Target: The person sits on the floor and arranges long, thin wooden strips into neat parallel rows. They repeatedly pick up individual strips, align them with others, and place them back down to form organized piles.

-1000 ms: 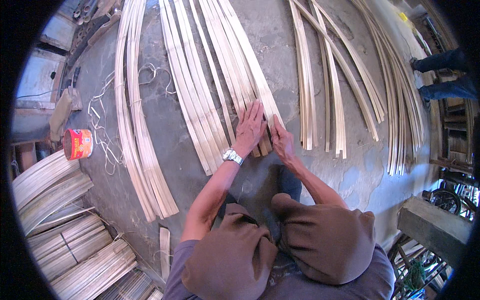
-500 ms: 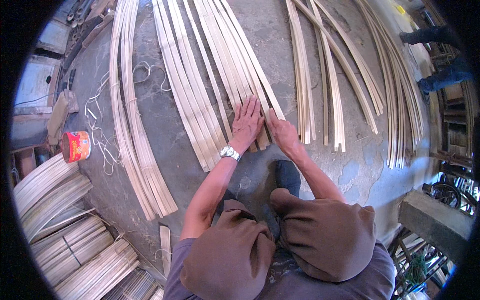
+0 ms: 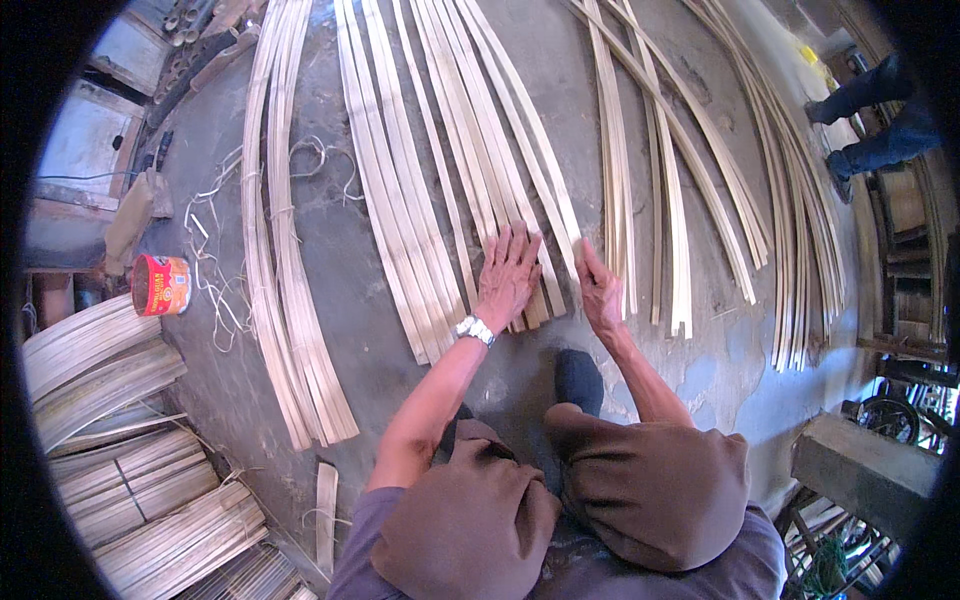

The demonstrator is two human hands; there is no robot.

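Note:
Long pale bamboo strips lie side by side on the floor in front of me. My left hand [image 3: 508, 275], with a metal watch [image 3: 474, 329] on its wrist, rests flat with fingers stretched over the near ends of the middle group of strips [image 3: 478, 170]. Just to its right, my right hand [image 3: 600, 290] is closed on the near end of a single bamboo strip [image 3: 545, 190]. This strip stands apart from the group at its near end. Another group of strips [image 3: 395, 220] lies left of my left hand.
Bundled strips [image 3: 285, 290] lie at left, near loose ties [image 3: 205, 270] and a red tin [image 3: 161, 285]. Stacked strip bundles [image 3: 130, 480] fill the lower left. More strips [image 3: 612, 170] spread at right; another person's legs [image 3: 870, 120] stand beyond. A concrete block [image 3: 868, 478] is at lower right.
My right hand has moved right, drawing the near end of the single strip away from the group. My left hand stays flat on the strips. The whole view has shifted slightly.

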